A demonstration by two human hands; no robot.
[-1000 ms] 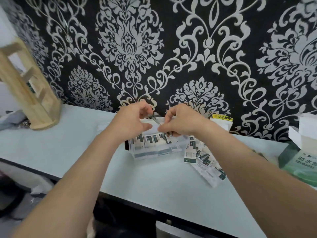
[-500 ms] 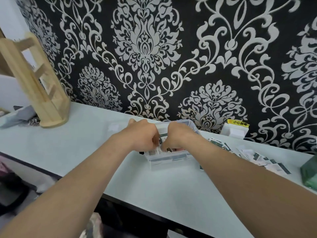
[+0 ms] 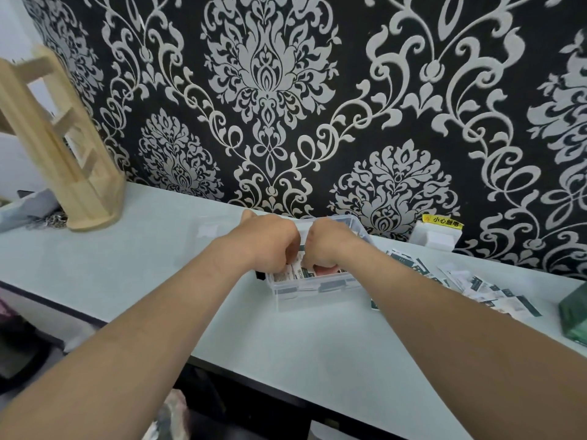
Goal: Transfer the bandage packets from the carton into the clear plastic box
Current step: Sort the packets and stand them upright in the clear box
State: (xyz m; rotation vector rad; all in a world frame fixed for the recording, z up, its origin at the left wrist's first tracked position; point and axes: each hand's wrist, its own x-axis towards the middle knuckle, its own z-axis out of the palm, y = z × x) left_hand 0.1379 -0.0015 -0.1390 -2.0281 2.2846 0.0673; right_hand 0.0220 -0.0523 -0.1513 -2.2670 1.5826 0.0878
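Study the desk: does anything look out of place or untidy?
Yes: loose packets lie scattered on the table to the right of the box, overlapping at odd angles rather than packed inside it.

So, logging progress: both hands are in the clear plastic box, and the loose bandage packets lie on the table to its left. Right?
Not quite. The head view shows the loose bandage packets lying on the table to the right of the clear plastic box, not its left. The left hand and right hand are both in the box.
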